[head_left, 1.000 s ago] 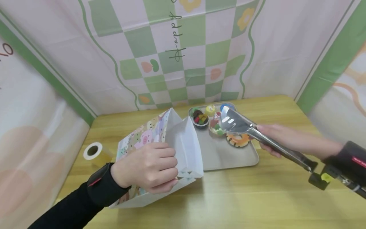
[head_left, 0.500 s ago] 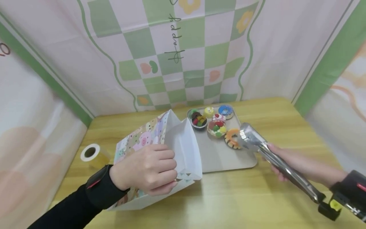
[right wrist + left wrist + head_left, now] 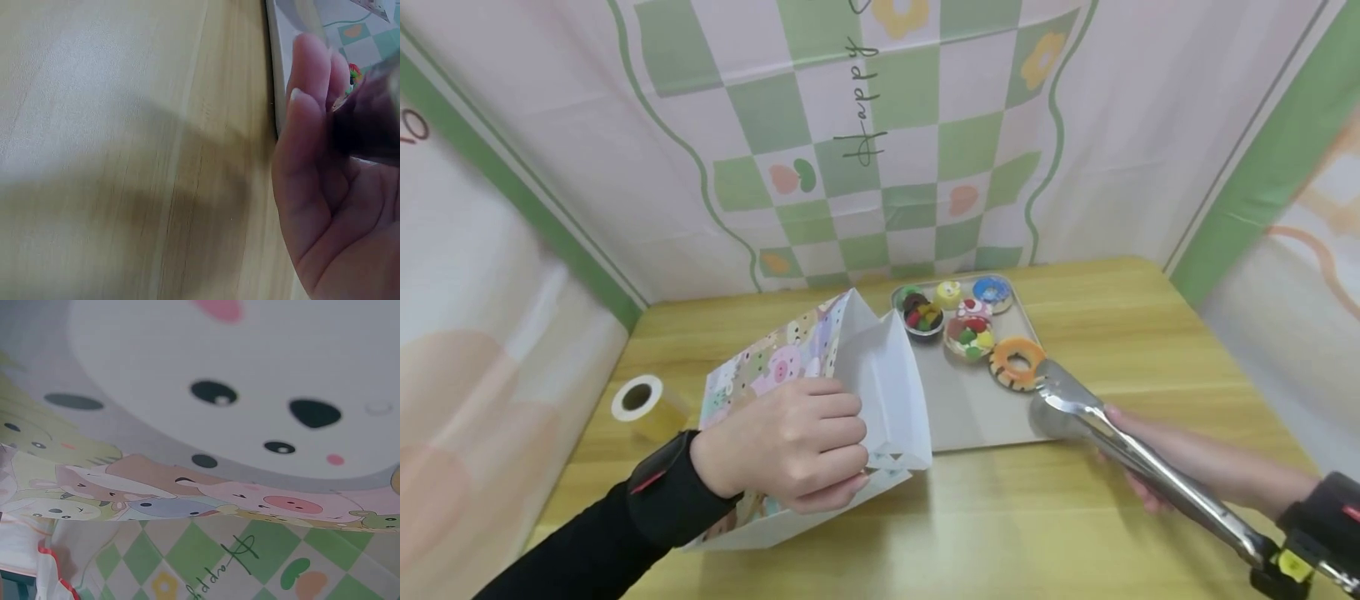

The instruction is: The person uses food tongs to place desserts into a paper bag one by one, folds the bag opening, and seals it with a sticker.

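Note:
My left hand [image 3: 793, 442] grips the edge of a paper bag [image 3: 782, 358] printed with cartoon animals, its white mouth facing the tray. In the left wrist view the bag's printed side [image 3: 187, 425] fills most of the picture. My right hand [image 3: 1138, 458] holds metal food tongs [image 3: 1120, 442], with fingers [image 3: 306, 119] wrapped round the handle in the right wrist view. The tongs' heads stand apart at the right edge of an orange striped doughnut [image 3: 1017, 364], which lies on a beige tray [image 3: 970, 417].
Other food pieces share the tray: a topped tart [image 3: 968, 337], a dark cup of colourful pieces [image 3: 922, 318], a blue doughnut [image 3: 992, 292] and a yellow piece [image 3: 948, 293]. A label roll [image 3: 643, 404] stands on the wooden table [image 3: 1015, 517] left of the bag. A printed curtain [image 3: 910, 150] hangs behind.
My right hand has drawn the tongs right and toward me, from over the tray's food to the orange doughnut's right edge. The tongs' heads have spread. My left hand and the bag hold still.

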A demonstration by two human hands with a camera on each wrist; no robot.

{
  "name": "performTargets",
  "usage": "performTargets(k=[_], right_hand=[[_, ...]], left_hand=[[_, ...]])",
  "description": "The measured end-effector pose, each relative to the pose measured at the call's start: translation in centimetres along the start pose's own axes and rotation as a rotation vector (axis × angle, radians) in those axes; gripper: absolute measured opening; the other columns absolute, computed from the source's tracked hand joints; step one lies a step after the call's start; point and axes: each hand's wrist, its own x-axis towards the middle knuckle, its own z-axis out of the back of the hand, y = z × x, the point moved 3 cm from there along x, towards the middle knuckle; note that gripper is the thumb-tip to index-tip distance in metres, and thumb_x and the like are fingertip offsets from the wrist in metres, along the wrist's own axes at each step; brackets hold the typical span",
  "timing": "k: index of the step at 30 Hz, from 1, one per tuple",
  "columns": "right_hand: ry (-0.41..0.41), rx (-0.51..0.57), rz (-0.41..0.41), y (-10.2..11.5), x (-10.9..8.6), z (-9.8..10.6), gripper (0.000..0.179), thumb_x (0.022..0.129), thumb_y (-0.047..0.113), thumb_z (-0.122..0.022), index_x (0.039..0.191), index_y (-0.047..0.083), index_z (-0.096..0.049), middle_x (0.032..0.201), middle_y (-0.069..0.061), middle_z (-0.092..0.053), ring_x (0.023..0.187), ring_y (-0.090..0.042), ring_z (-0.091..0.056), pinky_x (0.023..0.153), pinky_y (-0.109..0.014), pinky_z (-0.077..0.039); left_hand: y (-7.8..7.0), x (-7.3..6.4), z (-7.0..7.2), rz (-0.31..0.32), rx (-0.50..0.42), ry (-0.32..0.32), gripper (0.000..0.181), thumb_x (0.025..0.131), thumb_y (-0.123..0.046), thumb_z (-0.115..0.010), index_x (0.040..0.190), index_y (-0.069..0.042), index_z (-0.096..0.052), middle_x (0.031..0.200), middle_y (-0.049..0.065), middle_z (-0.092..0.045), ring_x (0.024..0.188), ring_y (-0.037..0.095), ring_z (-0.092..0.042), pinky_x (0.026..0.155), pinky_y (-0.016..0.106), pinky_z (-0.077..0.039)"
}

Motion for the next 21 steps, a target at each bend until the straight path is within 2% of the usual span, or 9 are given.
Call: performTargets(k=[8, 18, 21], right_hand=[[-0.029, 0.014, -0.072, 0.4, 1.0, -0.3, 0.073, 0.114, 0.05, -0.012, 0.131, -0.008, -0.052, 0.075, 0.002, -0.066, 0.062, -0.01, -0.066, 0.058, -0.027, -0.055], [0.007, 0.039, -0.043, 1.3, 2.3, 0.4, 0.068, 0.114, 0.052, -0.012, 0.12, 0.0, -0.056, 0.074, 0.006, -0.064, 0.06, -0.008, -0.064, 0.057, -0.025, -0.055], [-0.018, 0.019, -0.061, 1.5, 2.7, 0.6, 0.068, 0.114, 0.052, -0.013, 0.121, 0.001, -0.057, 0.074, 0.006, -0.065, 0.06, -0.008, -0.065, 0.057, -0.026, -0.055]], left_hand=[[0.0, -0.2, 0.2, -0.008, -0.003, -0.015, 0.035, 0.1, -0.02, -0.053, 0.065, -0.018, -0.053, 0.059, -0.005, -0.041, 0.057, 0.013, -0.037, 0.06, 0.025, -0.034], [0.0, -0.4, 0.4, 0.01, -0.012, -0.018, 0.035, 0.101, -0.019, -0.053, 0.065, -0.018, -0.053, 0.059, -0.005, -0.04, 0.058, 0.013, -0.036, 0.06, 0.026, -0.032], [0.0, -0.4, 0.4, 0.013, -0.013, -0.018, 0.035, 0.101, -0.019, -0.053, 0.066, -0.018, -0.054, 0.059, -0.005, -0.041, 0.058, 0.013, -0.037, 0.06, 0.026, -0.032]])
